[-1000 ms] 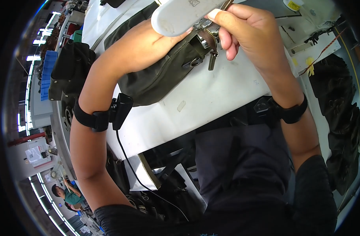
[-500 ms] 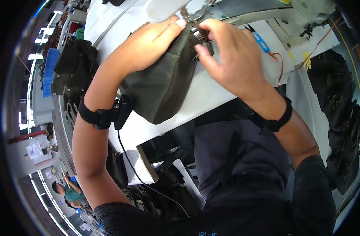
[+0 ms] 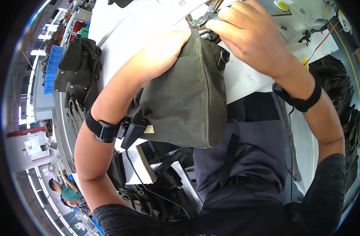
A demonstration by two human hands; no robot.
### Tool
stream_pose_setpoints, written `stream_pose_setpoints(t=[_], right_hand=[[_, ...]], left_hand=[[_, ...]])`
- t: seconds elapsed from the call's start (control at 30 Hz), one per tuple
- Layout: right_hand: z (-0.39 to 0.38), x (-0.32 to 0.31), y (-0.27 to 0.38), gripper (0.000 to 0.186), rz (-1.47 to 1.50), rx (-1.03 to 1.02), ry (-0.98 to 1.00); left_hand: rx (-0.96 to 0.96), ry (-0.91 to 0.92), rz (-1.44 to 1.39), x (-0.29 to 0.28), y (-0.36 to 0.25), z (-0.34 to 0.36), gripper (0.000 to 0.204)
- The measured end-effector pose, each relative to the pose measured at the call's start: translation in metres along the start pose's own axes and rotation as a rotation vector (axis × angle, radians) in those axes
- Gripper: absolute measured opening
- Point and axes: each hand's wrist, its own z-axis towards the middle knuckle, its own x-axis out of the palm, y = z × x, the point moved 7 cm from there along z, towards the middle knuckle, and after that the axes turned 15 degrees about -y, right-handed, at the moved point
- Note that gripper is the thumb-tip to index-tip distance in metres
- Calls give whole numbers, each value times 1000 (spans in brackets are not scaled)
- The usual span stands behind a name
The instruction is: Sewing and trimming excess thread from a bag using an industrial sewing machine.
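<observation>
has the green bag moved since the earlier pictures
Yes, toward the person: the green bag's bottom, which lay short of the white table's near edge a second ago, now reaches past it.

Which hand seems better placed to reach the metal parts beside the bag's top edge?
Probably the right hand: its fingers are beside the metal parts, while the left hand lies against the green bag.
</observation>
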Motion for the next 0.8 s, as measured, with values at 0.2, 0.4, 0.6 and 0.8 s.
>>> stream_pose_setpoints(t=[0.2,0.4,0.6,0.8], right_hand=[[-11,9,-7,28,-87,-286,-153],[-10,4,-7,29,-116,-156,-91],[-11,0,-4,26,-92,-62,-73],[-21,8,-20,41,7,73,-159]], left_hand=[[15,-194,33,-6,-14,1,26],[364,-378,512,-6,-10,-12,25],[290,-389,496,-13,-15,-7,27],[51,-425,135,-8,-9,-7,28]])
